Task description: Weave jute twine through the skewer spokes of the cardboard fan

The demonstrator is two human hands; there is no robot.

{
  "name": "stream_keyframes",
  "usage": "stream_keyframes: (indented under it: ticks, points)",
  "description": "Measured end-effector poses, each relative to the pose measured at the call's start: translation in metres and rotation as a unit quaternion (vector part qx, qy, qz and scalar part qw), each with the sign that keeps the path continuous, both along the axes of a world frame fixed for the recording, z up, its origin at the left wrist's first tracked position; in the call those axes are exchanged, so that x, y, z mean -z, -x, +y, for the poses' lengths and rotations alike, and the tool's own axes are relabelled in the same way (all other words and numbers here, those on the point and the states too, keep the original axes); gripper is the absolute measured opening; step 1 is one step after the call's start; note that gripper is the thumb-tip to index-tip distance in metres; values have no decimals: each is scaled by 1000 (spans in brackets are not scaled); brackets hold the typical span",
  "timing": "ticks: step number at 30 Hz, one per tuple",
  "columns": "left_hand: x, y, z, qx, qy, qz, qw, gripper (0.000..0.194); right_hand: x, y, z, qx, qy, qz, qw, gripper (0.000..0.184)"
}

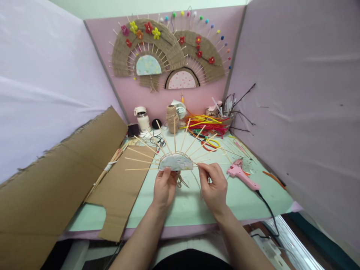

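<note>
A pale half-round fan base, with several thin wooden sticks fanning out from its curved edge, is held upright above the table. My left hand is closed on its lower edge, thumb in front. At the base's right end my right hand is closed in a pinch on a thin strand of twine. A small bundle of twine dangles below the base beside my left fingers.
A pink glue gun with a black cord lies at right. Brown cardboard covers the left side. At the back stand a twine spool, a white bottle and coloured pipe cleaners. Finished fans hang on the pink board.
</note>
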State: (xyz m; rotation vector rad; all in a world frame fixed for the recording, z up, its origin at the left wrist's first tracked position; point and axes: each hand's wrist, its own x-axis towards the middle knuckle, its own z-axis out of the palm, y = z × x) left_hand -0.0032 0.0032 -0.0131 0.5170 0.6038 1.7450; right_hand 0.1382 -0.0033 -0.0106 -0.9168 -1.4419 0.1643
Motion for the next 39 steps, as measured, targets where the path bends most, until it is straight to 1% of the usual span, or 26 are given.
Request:
stream_keyframes:
  ticks: [4, 9, 18, 25, 34, 39]
  points:
    - [-1, 0, 0, 3, 7, -7, 1000, 35, 1, 1, 0, 1, 4, -7, 1000, 18]
    - [-2, -1, 0, 2, 11, -10, 1000, 37, 2, 2, 0, -13, 10, -4, 1000, 19]
    - [-4, -2, 1, 2, 10, -5, 1000, 29, 0, 3, -3, -22, 29, -8, 999, 20]
    - [-4, -2, 1, -4, 18, -6, 1000, 29, 3, 3, -2, -31, 27, -16, 999, 22]
    - [-5, -2, 1, -13, 27, -16, 999, 31, 7, 3, -2, -12, 13, -64, 998, 26]
    - [-2, -2, 2, -19, 38, -19, 999, 30, 10, 4, -2, -13, -5, -66, 998, 27]
